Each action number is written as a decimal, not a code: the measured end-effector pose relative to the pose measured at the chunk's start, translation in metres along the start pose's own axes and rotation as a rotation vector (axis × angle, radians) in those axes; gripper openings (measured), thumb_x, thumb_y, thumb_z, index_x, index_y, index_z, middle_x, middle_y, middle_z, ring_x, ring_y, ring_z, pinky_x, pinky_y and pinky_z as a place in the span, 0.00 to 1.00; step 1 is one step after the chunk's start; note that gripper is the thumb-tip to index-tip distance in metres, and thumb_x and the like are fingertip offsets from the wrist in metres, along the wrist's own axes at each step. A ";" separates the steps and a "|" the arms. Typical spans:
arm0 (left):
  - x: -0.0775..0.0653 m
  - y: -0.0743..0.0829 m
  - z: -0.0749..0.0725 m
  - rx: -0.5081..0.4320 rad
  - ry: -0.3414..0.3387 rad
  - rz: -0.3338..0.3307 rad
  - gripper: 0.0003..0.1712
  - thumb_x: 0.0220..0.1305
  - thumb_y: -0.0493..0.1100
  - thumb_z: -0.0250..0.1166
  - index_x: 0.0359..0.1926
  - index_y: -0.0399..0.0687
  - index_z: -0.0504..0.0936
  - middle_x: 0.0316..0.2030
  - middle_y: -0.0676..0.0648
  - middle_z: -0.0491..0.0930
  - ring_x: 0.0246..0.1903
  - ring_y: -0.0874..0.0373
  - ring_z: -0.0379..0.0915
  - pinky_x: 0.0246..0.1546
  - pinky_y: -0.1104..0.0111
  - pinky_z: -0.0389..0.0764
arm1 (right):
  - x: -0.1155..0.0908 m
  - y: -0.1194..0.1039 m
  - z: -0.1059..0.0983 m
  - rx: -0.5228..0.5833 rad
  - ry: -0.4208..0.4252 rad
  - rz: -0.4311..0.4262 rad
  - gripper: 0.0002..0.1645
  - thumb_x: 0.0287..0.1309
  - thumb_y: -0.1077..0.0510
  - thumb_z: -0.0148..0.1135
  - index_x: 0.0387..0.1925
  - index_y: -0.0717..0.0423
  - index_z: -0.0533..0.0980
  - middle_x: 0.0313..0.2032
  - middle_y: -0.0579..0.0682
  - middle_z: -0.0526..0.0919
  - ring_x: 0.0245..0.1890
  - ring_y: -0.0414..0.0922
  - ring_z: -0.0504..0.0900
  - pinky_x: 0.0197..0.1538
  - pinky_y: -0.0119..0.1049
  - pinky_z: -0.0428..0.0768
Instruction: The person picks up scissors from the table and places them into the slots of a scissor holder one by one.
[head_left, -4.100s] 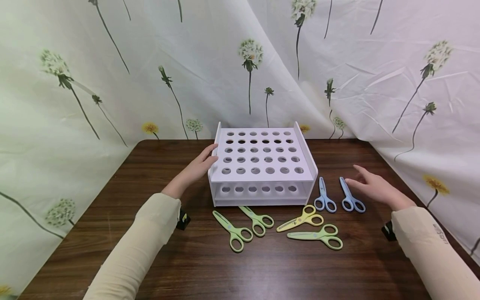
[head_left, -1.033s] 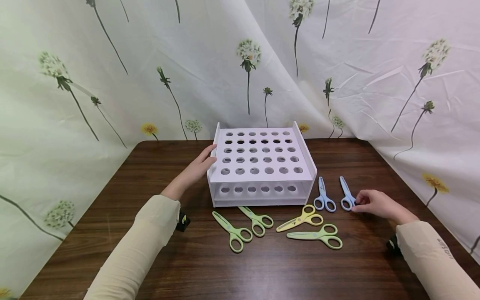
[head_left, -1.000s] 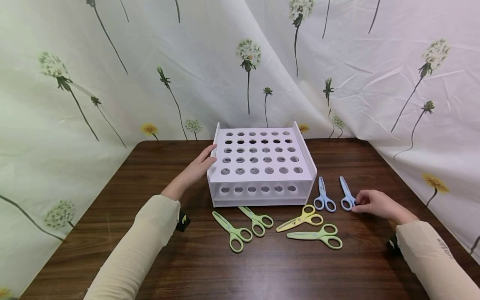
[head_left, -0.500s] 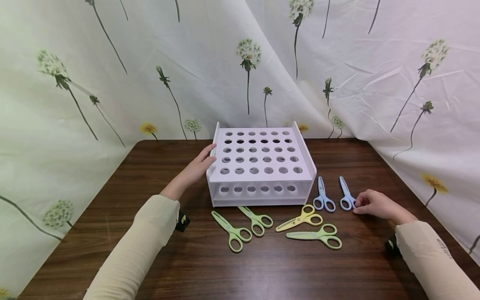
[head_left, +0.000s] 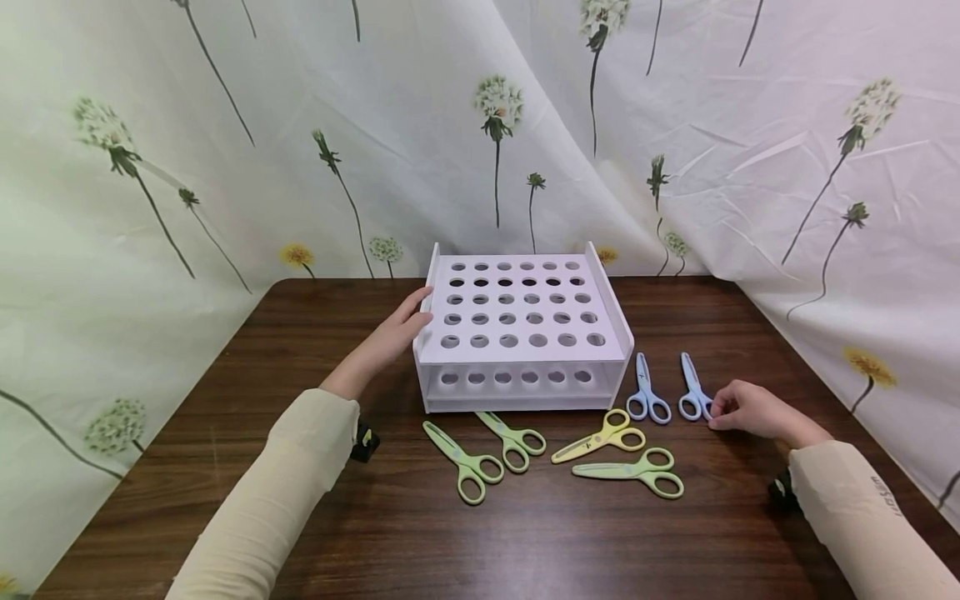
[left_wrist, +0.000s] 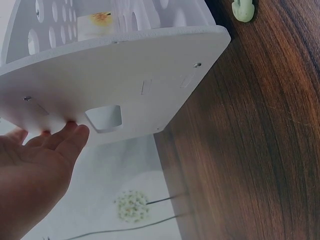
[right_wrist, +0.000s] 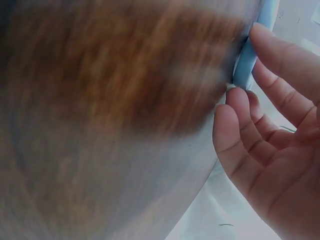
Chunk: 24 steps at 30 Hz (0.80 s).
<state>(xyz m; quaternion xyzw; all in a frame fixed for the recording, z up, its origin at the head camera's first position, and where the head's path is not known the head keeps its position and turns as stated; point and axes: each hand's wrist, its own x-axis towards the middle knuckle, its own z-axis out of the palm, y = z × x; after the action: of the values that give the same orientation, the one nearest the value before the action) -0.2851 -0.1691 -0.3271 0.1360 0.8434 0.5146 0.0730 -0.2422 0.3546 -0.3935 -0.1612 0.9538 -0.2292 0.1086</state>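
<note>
My left hand (head_left: 386, 342) rests with its fingertips against the left side panel of a white two-tier rack (head_left: 525, 352) with rows of round holes. In the left wrist view the fingers (left_wrist: 72, 137) touch the outer face of that panel, near a cut-out. At the right, my right hand (head_left: 757, 410) pinches the handle ring of the right-hand pair of blue scissors (head_left: 691, 379); they lie flat, blades pointing away. Thumb and fingertips meet the blue handle (right_wrist: 245, 65) in the right wrist view. A second pair of blue scissors (head_left: 645, 387) lies just left of it.
Before the rack lie yellow scissors (head_left: 596, 440), green scissors (head_left: 630, 470) below them, and two more green pairs (head_left: 453, 450) to the left, one blade partly under the rack. A flowered curtain (head_left: 300, 167) hangs behind the dark wooden table (head_left: 525, 550).
Since the oldest frame the right hand has come down onto the handle of the right-hand blue scissors, which have shifted slightly. Over the last second little moves; the left hand stays on the rack.
</note>
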 end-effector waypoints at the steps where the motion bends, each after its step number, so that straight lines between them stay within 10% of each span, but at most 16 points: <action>1: 0.000 0.000 0.000 -0.003 0.000 0.001 0.31 0.72 0.48 0.41 0.72 0.53 0.44 0.70 0.41 0.41 0.66 0.46 0.41 0.61 0.49 0.48 | 0.000 0.000 0.000 0.002 -0.002 0.003 0.09 0.45 0.62 0.69 0.20 0.56 0.75 0.19 0.43 0.69 0.22 0.42 0.66 0.27 0.36 0.64; 24: -0.005 0.011 -0.001 -0.037 -0.020 -0.002 0.31 0.72 0.43 0.41 0.72 0.45 0.42 0.69 0.37 0.39 0.66 0.43 0.38 0.61 0.48 0.46 | -0.006 0.001 0.000 -0.070 0.069 -0.027 0.08 0.47 0.60 0.68 0.19 0.54 0.77 0.26 0.46 0.70 0.29 0.42 0.66 0.32 0.37 0.65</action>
<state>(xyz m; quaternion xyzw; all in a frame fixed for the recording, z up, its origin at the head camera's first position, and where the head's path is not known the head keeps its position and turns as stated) -0.2788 -0.1666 -0.3169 0.1388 0.8332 0.5285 0.0845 -0.2370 0.3574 -0.3932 -0.1699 0.9621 -0.2025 0.0668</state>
